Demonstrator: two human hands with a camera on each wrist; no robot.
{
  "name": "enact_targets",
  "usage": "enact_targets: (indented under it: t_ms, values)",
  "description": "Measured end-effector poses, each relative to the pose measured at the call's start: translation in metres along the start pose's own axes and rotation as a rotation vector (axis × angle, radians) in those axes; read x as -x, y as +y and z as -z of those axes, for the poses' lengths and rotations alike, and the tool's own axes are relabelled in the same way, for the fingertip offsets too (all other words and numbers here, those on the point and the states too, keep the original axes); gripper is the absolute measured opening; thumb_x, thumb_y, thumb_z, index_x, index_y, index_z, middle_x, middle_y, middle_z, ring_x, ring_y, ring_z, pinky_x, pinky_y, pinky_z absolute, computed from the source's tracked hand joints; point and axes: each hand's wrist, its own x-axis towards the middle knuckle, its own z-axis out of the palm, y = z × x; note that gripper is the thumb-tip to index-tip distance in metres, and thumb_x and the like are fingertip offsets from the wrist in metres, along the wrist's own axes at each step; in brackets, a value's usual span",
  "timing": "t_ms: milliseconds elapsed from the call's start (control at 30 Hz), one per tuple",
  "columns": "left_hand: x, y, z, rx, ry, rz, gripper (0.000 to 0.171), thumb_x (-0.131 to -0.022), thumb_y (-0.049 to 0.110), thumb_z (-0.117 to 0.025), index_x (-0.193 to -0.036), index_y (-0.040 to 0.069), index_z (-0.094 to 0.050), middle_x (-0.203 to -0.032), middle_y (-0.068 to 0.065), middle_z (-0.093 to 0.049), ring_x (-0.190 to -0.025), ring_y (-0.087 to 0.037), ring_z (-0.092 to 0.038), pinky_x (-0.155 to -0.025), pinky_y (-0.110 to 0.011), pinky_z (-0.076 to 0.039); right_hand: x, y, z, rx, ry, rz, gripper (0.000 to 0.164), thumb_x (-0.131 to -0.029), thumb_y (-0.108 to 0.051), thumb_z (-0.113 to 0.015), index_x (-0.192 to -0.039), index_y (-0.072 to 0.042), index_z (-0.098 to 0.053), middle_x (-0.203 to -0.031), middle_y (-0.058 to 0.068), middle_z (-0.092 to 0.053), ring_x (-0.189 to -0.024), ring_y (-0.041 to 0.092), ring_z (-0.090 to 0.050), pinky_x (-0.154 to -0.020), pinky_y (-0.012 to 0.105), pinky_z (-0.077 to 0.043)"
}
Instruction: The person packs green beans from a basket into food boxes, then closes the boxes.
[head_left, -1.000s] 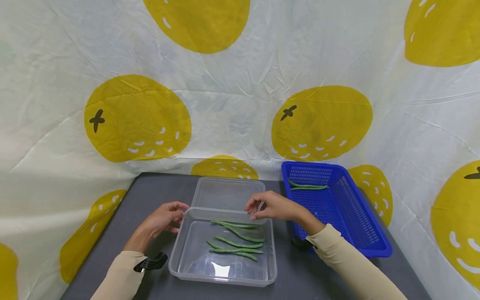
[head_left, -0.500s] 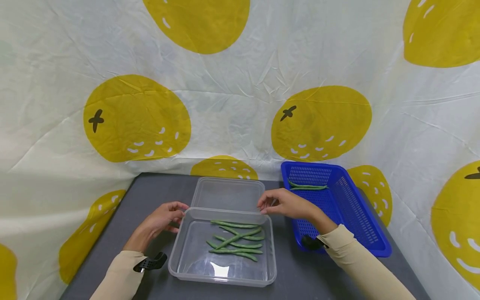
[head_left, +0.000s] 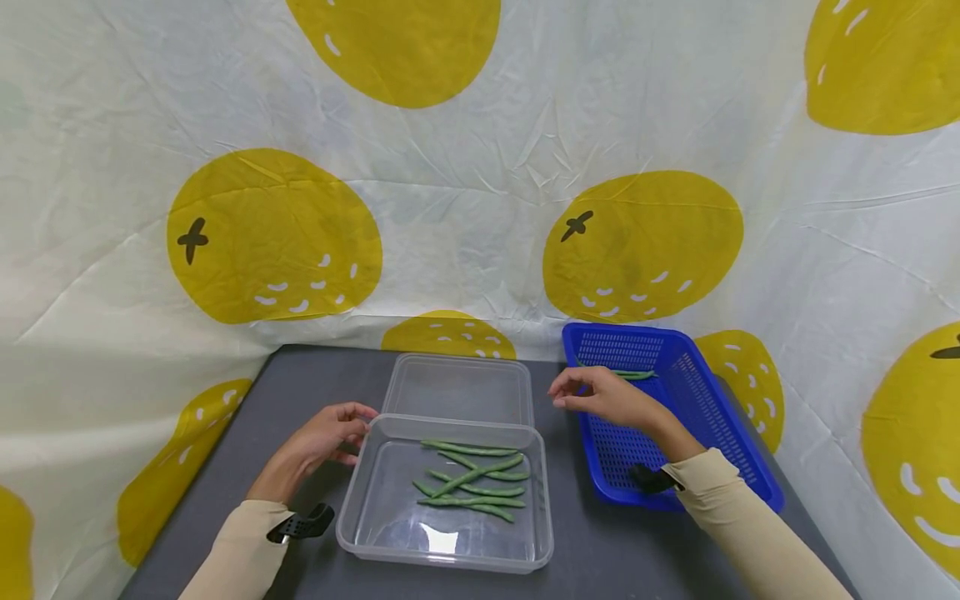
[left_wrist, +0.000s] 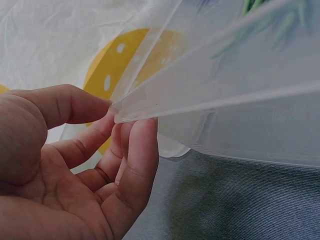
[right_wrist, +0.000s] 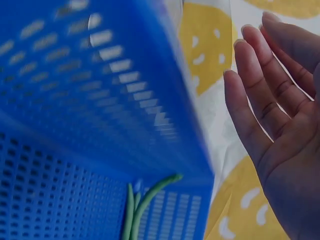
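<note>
At the table's middle stands a clear plastic container (head_left: 444, 562) with several green beans (head_left: 471, 501) on its floor, one lying slantwise across the others. My left hand (head_left: 326, 437) pinches the container's far left corner; in the left wrist view the thumb is at the top of the rim (left_wrist: 137, 107) and the fingertips are under it. Over the left side of a blue basket (head_left: 723, 433) hovers my right hand (head_left: 611, 398), fingers loosely bent and holding nothing. A few green beans (right_wrist: 137, 210) lie at the basket's far end, partly hidden by that hand in the head view.
Behind the container lies a clear rectangular lid (head_left: 459, 387), its near edge overlapped by the container. Everything sits on a dark grey table (head_left: 330, 379). A white cloth (head_left: 465, 250) with yellow fruit prints hangs around the back and sides.
My right hand has let go of a green bean, which now lies across the others in the container, and has moved right to the basket. The left hand has stayed at its corner.
</note>
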Motion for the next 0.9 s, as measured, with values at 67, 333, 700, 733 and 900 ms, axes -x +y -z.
enact_targets:
  t_ms: [67,333,700,733,900]
  values:
    - [0.000,-0.001,0.000,-0.001,0.001,0.000,0.037,-0.096,0.012,-0.059,-0.130,-0.003,-0.058,-0.103,-0.020,-0.068,-0.081,-0.022,-0.065,-0.064,-0.040,-0.059,0.003,0.006,0.003,-0.007,0.028,0.007,0.016,-0.099,-0.018,-0.066,-0.114,-0.016,-0.070,-0.106,0.009,-0.070,-0.096,0.027,-0.066,-0.083,0.030,-0.056]
    - [0.000,-0.003,0.000,0.004,-0.001,-0.003,0.037,-0.096,0.012,-0.059,-0.131,-0.003,-0.058,-0.104,-0.020,-0.068,-0.081,-0.022,-0.066,-0.064,-0.040,-0.059,0.009,0.036,0.014,-0.014,0.131,-0.029,0.017,-0.098,-0.017,-0.068,-0.115,-0.016,-0.070,-0.102,0.009,-0.072,-0.095,0.022,-0.067,-0.084,0.032,-0.055]
    - [-0.001,-0.006,0.001,0.014,-0.012,-0.010,0.037,-0.096,0.012,-0.059,-0.130,-0.003,-0.058,-0.102,-0.019,-0.068,-0.081,-0.022,-0.065,-0.063,-0.039,-0.059,0.015,0.068,0.027,-0.003,0.183,-0.067,0.031,-0.094,-0.007,-0.070,-0.125,-0.002,-0.066,-0.109,0.017,-0.071,-0.100,0.029,-0.068,-0.084,0.025,-0.056]
    - [-0.001,-0.005,0.001,0.014,-0.014,-0.012,0.037,-0.097,0.012,-0.059,-0.131,-0.003,-0.057,-0.102,-0.019,-0.068,-0.081,-0.022,-0.065,-0.063,-0.039,-0.059,0.016,0.071,0.029,-0.006,0.184,-0.069,0.031,-0.094,-0.007,-0.070,-0.125,-0.003,-0.066,-0.110,0.018,-0.071,-0.100,0.029,-0.068,-0.084,0.025,-0.056]
    - [-0.001,-0.005,0.001,0.018,-0.019,-0.015,0.038,-0.097,0.012,-0.059,-0.131,-0.003,-0.057,-0.103,-0.020,-0.068,-0.082,-0.022,-0.066,-0.063,-0.039,-0.059,0.018,0.087,0.033,0.005,0.182,-0.082,0.030,-0.094,-0.003,-0.070,-0.123,-0.003,-0.066,-0.110,0.022,-0.070,-0.101,0.032,-0.067,-0.083,0.025,-0.056]
